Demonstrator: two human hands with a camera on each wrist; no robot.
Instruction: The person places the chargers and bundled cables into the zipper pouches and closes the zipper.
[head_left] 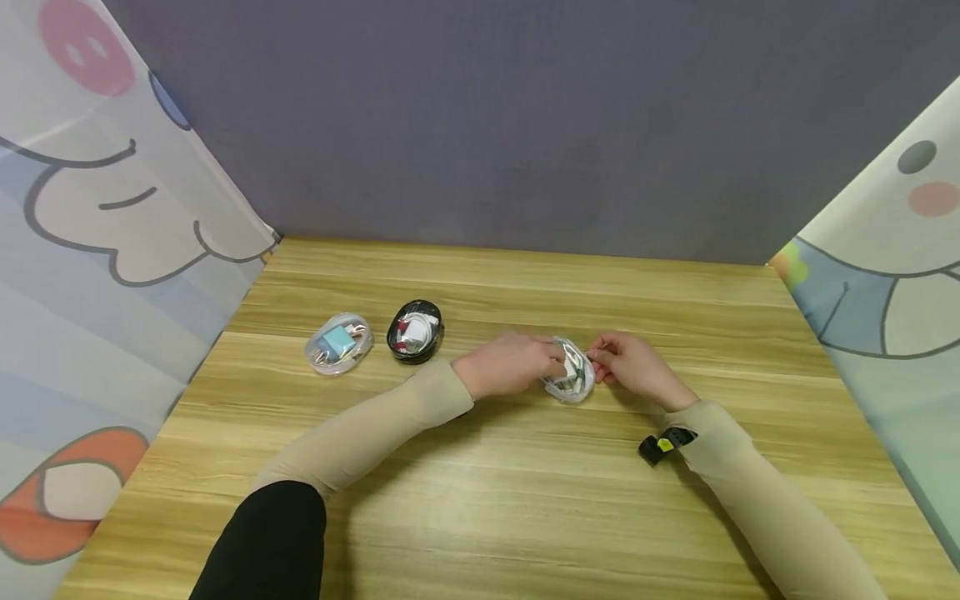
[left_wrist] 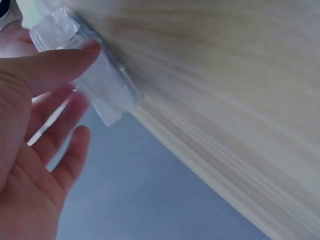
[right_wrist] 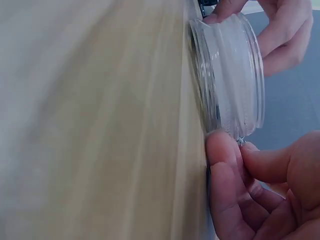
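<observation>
A clear oval zip case point(head_left: 577, 387) with light cables and a white piece inside lies on the table between both hands. My left hand point(head_left: 510, 364) holds its left side, with the fingers over the top. In the left wrist view the thumb point(left_wrist: 60, 65) crosses the clear case point(left_wrist: 107, 95). My right hand point(head_left: 636, 365) is at the case's right edge. The right wrist view shows its thumb and forefinger pinching a small metal zipper pull point(right_wrist: 241, 141) at the side of the case point(right_wrist: 232, 75). Most of the pull is hidden by the fingertips.
Left of the hands stand a black oval case point(head_left: 415, 332) with a white coiled cable and red pieces, and another clear case point(head_left: 339, 343) with a light-blue block and cables. A wooden table point(head_left: 525, 500) meets a grey wall point(head_left: 525, 125) behind. Printed cartoon sheets flank both sides.
</observation>
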